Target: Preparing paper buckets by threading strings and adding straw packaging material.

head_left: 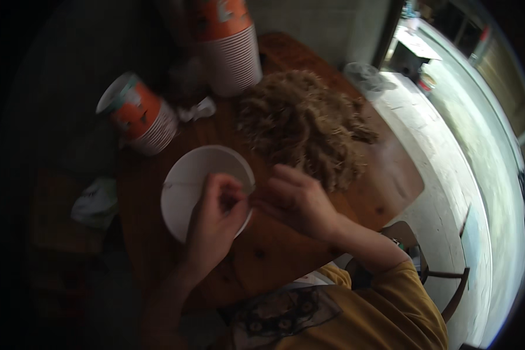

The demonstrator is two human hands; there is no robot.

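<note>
A round white paper bucket (186, 166) rests on the wooden table in front of me, its open mouth up. A thin pale line, perhaps a string, crosses its inside from a small mark at the left rim. My left hand (219, 213) is over the bucket's right part, fingers curled in a pinch. My right hand (300, 201) is just outside the right rim, its fingertips pressed together close to the left hand's. What the fingertips hold is too small and dim to make out. A rumpled heap of brown burlap (309, 122) lies beyond my right hand.
A tall stack of orange-and-white buckets (230, 52) stands at the table's back; a shorter, tilted stack (143, 116) is left of it. Crumpled white paper (198, 109) lies between them. Right of the wooden table (385, 198) are a chair (452, 286) and a bright doorway.
</note>
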